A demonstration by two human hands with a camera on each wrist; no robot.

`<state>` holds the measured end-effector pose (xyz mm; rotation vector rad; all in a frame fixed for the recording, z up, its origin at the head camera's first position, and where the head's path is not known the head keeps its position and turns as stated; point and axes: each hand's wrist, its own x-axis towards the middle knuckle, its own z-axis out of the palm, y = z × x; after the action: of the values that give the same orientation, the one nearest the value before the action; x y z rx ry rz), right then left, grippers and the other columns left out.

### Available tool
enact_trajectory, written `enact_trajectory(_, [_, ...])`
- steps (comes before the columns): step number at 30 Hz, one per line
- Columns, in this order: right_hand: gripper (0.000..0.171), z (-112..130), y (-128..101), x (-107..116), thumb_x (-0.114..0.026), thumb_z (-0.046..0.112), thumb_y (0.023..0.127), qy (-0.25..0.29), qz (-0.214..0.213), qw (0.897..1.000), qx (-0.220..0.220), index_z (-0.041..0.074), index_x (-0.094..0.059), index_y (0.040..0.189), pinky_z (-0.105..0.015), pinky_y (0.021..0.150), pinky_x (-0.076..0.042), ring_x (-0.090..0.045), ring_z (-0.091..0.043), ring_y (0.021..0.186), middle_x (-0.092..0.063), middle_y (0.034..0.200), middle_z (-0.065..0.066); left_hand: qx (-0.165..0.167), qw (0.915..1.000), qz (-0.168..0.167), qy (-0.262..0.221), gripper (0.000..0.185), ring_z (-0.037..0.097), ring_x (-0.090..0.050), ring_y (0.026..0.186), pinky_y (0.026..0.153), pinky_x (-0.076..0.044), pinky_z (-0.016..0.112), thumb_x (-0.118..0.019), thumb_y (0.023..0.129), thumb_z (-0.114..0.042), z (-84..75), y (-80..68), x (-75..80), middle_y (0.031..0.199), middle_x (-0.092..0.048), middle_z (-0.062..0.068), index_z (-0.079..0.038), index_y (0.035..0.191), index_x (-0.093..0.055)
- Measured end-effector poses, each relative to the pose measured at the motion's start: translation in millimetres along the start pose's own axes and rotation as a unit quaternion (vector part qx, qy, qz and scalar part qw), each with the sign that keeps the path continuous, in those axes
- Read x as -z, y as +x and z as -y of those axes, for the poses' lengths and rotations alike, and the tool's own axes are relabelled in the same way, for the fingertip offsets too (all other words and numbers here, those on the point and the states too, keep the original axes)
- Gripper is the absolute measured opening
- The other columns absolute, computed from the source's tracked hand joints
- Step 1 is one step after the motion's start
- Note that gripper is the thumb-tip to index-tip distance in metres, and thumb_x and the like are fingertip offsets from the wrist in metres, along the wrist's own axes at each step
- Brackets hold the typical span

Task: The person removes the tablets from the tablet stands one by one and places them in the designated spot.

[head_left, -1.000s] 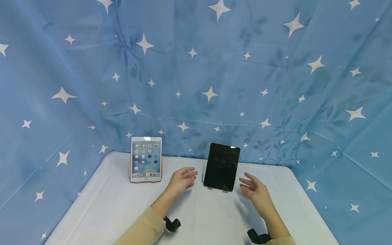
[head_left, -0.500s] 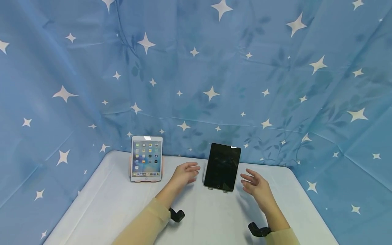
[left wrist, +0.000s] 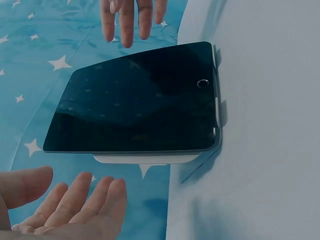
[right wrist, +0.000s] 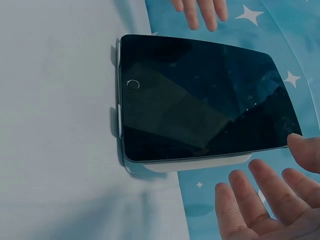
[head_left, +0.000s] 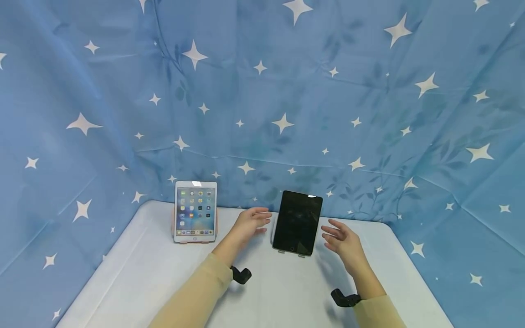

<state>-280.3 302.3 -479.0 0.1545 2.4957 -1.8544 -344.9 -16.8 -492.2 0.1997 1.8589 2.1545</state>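
A black tablet (head_left: 297,222) with a dark screen leans upright on a white stand (head_left: 291,252) near the table's back edge; it also fills the left wrist view (left wrist: 140,100) and the right wrist view (right wrist: 200,100). My left hand (head_left: 250,224) hovers just left of it, fingers straight and relaxed, holding nothing. My right hand (head_left: 342,241) hovers just right of it, palm turned toward the tablet, fingers spread and empty. Neither hand touches the tablet.
A white tablet (head_left: 195,211) with a lit home screen stands on a pink stand at the back left. The white table (head_left: 135,273) is ringed by a blue star-patterned cloth (head_left: 287,91). Black wrist straps (head_left: 241,274) sit on both forearms.
Both hands have moved forward and slightly up, closing in on the two sides of the black tablet. The tablets have not moved.
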Motion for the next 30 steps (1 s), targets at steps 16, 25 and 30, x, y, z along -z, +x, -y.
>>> enact_trajectory(16, [0.063,13.5,24.5,8.0,-0.058,0.006,0.110,-0.005,0.020,1.000,-0.001,0.008,-0.033,0.168,-0.029,0.102,-0.063,-0.054,-0.040,0.149,-0.051,0.164,-0.021,-0.003,0.9996,0.026,0.006,0.047,0.036,-0.055,0.149,0.116,-0.056,0.048,-0.057,0.110,-0.003,-19.5,16.3,2.8,0.160,-0.057,0.019,-0.005,0.157,-0.051])
enact_trajectory(25, [0.062,15.0,36.1,9.9,-0.056,0.006,0.110,0.003,0.017,1.000,0.002,0.007,-0.033,0.168,-0.025,0.100,-0.063,-0.052,-0.040,0.150,-0.050,0.164,-0.023,-0.008,0.9991,0.037,0.021,0.053,0.035,-0.055,0.149,0.117,-0.055,0.048,-0.055,0.110,-0.004,-28.1,23.6,-0.4,0.159,-0.058,0.015,-0.005,0.163,-0.044])
enact_trajectory(30, [0.061,18.5,40.5,10.0,-0.055,0.006,0.110,0.012,0.013,1.000,-0.007,0.007,-0.033,0.168,-0.026,0.102,-0.062,-0.052,-0.039,0.150,-0.049,0.165,-0.023,-0.009,0.9987,0.044,0.023,0.053,0.036,-0.055,0.149,0.118,-0.054,0.048,-0.052,0.110,-0.002,-32.2,27.7,-2.2,0.162,-0.055,0.018,-0.004,0.163,-0.044])
